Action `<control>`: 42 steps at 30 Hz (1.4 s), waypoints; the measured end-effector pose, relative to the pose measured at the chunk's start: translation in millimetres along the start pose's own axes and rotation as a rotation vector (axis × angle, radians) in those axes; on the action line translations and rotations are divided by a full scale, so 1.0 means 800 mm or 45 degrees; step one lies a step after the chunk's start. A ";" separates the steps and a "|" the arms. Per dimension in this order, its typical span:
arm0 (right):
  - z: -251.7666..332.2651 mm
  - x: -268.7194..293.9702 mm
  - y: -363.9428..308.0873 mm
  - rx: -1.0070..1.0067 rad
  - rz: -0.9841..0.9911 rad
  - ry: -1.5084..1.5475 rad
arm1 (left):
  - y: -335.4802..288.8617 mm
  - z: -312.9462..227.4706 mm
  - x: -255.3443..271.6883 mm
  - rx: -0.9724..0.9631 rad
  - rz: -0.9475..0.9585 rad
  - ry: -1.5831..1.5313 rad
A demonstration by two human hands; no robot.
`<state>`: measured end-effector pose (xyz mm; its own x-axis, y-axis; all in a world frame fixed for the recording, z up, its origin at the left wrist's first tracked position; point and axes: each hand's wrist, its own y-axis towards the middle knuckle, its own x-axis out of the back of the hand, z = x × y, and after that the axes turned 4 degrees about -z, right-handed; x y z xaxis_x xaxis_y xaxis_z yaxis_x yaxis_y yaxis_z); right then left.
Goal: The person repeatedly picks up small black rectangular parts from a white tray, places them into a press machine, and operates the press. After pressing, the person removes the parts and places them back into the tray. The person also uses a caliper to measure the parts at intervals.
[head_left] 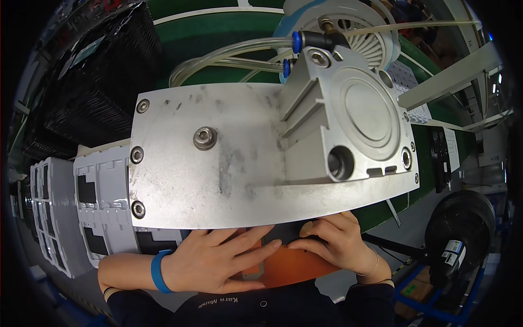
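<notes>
My left hand [212, 261], with a blue band at its wrist, lies palm down with fingers spread over an orange sheet [297, 267]. Some of its fingertips disappear under the front edge of a thick metal plate [174, 180]. On the sheet's right side my right hand [343, 242] is closed, its fingers curled and the thumb pointing left along the sheet. A yellowish cover or small piece [306, 229] shows at one of its fingertips. What the right fingers pinch, if anything, is too small to tell.
Bolted to the plate is a metal pneumatic cylinder [354, 114] with clear hoses [234, 49]. White moulded trays [103, 191] and stacked black trays [103, 76] stand at left. Behind is a white fan [365, 43]; a black fan [460, 229] stands at right.
</notes>
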<state>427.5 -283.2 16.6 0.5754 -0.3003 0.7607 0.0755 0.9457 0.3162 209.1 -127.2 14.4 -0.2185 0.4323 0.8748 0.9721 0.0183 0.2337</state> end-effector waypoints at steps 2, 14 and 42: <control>0.000 0.001 0.000 -0.002 0.003 0.001 | 0.000 0.000 0.000 0.001 -0.002 -0.002; 0.001 0.001 0.000 -0.037 0.020 0.026 | -0.002 -0.002 -0.001 0.031 0.007 -0.035; 0.006 0.022 -0.005 -0.529 0.046 0.764 | -0.001 -0.012 0.006 0.027 -0.450 -0.151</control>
<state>433.6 -292.4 31.3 0.9216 -0.2608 0.2876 0.2822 0.9587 -0.0352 206.2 -134.0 22.7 -0.5307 0.4973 0.6863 0.8403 0.2029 0.5027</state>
